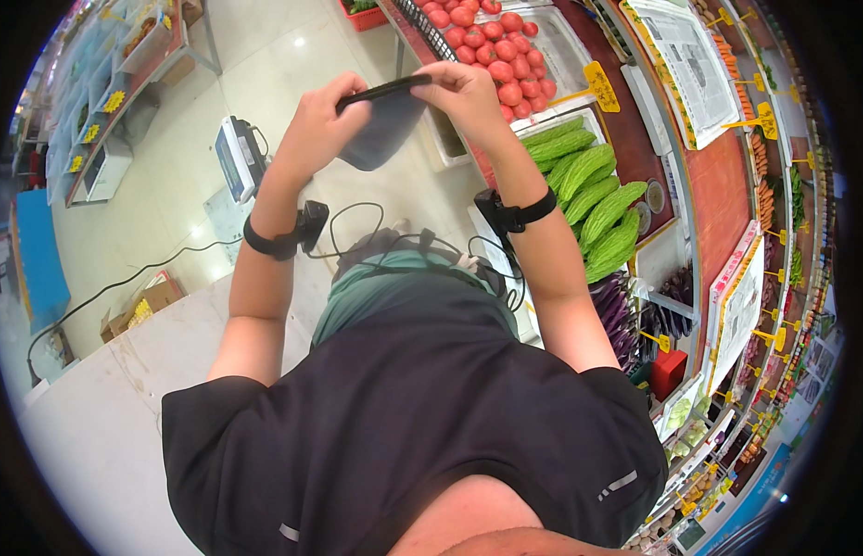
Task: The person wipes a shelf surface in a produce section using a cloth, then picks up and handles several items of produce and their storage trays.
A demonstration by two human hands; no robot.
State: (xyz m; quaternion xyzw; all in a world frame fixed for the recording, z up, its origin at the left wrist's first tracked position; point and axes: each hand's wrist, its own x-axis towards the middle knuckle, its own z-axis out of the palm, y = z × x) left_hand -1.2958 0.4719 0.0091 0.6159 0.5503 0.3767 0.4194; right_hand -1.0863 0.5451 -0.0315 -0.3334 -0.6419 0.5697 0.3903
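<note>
Between my two hands hangs a thin, dark, see-through plastic bag, stretched by its black top edge. My left hand is closed on the left end of that edge. The fingers and thumb of my right hand pinch the right end, a little higher. Beyond my right hand lie red tomatoes in a white crate. Nearer, beside my right forearm, is a pile of green bitter gourds. A black strap with a small device sits on each wrist.
A weighing scale stands left of my left forearm. Purple eggplants lie below the gourds, with tiered produce shelves further right. Black cables cross the floor and hang at my waist. An opened carton is at the lower left.
</note>
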